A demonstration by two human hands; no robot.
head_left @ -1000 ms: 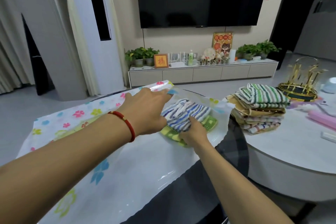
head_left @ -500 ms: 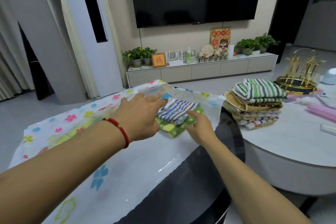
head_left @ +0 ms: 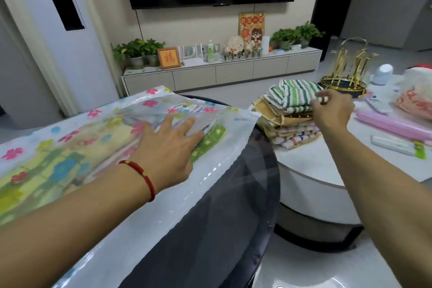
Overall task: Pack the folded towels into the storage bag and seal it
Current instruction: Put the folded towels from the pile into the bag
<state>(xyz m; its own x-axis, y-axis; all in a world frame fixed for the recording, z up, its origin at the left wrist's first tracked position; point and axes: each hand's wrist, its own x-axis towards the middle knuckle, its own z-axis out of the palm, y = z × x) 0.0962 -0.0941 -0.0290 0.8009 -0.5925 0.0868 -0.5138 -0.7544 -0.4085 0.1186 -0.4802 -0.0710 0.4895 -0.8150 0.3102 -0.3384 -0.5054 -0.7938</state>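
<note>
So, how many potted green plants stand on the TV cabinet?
2 groups: one at the cabinet's left end, one at its right end. Separate pots within each are hard to count.

- A clear storage bag (head_left: 210,152) printed with coloured flowers lies flat across the dark glass table, its open mouth facing right.
- Folded towels inside the bag show through the plastic: a green checked towel (head_left: 208,141) near the mouth, a blue-striped one partly visible above it, yellow and green ones deeper in.
- A stack of folded towels (head_left: 289,119) sits just right of the bag on the white table, a green-striped towel (head_left: 292,94) rumpled on top.
</note>
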